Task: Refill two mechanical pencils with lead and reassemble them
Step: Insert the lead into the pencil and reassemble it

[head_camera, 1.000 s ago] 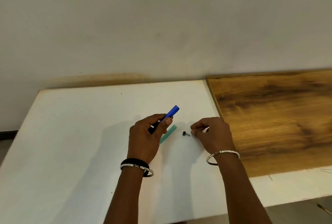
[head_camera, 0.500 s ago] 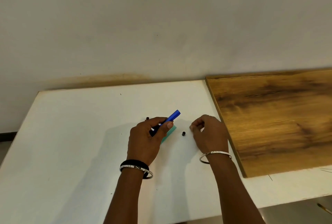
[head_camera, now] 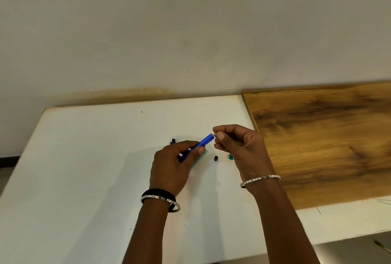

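White tabletop (head_camera: 84, 158) under both hands, wood-grain board (head_camera: 317, 136) lying off beyond my right hand, plain wall (head_camera: 190, 31) ahead.

- My left hand (head_camera: 171, 168) is gripping the blue pencil barrel (head_camera: 204, 142) low on its length, fingers and thumb curled round it. The upper end is tilting up toward my right hand (head_camera: 241, 147).
- My right hand is pinching a small pale piece (head_camera: 215, 134) between thumb and forefinger, touching the barrel's top end. It is too small to tell if it is an eraser, a plug or an inner tube.
- Step, as I am judging it: I am working on the top end of the blue pencil. I cannot tell whether I am seating the piece or drawing it out.
- Next move is calling for a steady left grip, the piece kept in line with the bore, and a light touch so no lead snaps.
- A small black cap (head_camera: 216, 158) is lying on the table between my hands, probably going on afterwards.
- A teal part (head_camera: 201, 158) is lying under my left fingers, mostly hidden, and a teal bit (head_camera: 230, 157) is sitting against my right palm's edge. I am reading these as the second pencil, not yet reassembled.
- Writing: I am finding no brand, label or lettering readable anywhere.
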The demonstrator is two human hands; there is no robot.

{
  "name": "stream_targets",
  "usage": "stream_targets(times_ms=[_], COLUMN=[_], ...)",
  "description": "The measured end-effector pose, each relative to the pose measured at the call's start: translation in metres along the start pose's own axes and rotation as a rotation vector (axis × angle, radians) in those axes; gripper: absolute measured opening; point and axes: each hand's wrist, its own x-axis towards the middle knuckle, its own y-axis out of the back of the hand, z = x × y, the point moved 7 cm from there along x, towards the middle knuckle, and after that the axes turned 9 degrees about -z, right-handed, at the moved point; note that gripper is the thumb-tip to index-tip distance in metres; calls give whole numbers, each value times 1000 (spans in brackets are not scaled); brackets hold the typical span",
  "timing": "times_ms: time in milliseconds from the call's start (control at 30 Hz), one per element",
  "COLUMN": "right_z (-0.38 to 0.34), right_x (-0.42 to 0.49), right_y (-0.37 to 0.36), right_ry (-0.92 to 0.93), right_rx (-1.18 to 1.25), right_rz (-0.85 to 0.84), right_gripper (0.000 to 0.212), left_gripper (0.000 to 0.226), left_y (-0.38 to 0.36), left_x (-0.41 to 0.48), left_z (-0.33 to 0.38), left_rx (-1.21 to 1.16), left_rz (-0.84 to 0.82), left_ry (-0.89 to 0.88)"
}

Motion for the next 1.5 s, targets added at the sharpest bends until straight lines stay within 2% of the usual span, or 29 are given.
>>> stream_targets(times_ms=[100,267,500,633,800,967,1200,1300,1367,1433,1500], right_z=[0,-1,-9,-11,-16,-16,-13,-10,-6,-1,6], right_x=[0,-1,-1,-3,-4,-5,-3,-2,-3,-4,-4], right_y=[2,5,6,4,0,-7,-14,-7,1,13,19], right_ry=[2,0,45,52,98,121,134,86,40,-14,-89], right_rx=[-43,-92,-307,-385,-465,-486,-541,-427,-359,-449,-629], right_rz=[6,15,45,57,31,-12,-42,13,109,224,232], right_gripper=[18,19,18,14,12,15,16,16,14,12,13], left_gripper=[41,33,55,45,48,29,28,28,27,26,26], left_y=[-3,-3,-4,-5,-2,4,6,4,2,1,2], left_x=[0,0,0,0,-1,-1,0,0,1,1,1], left_z=[0,-2,-2,-1,-3,-8,-12,-9,-8,-8,-8], left_rx=[3,14,29,19,9,42,61,57,51,40,36], left_rz=[-8,-5,-15,-12,0,18,18,6,6,14,25], left_ry=[0,11,-7,-5,8,31,52,45,46,54,54])
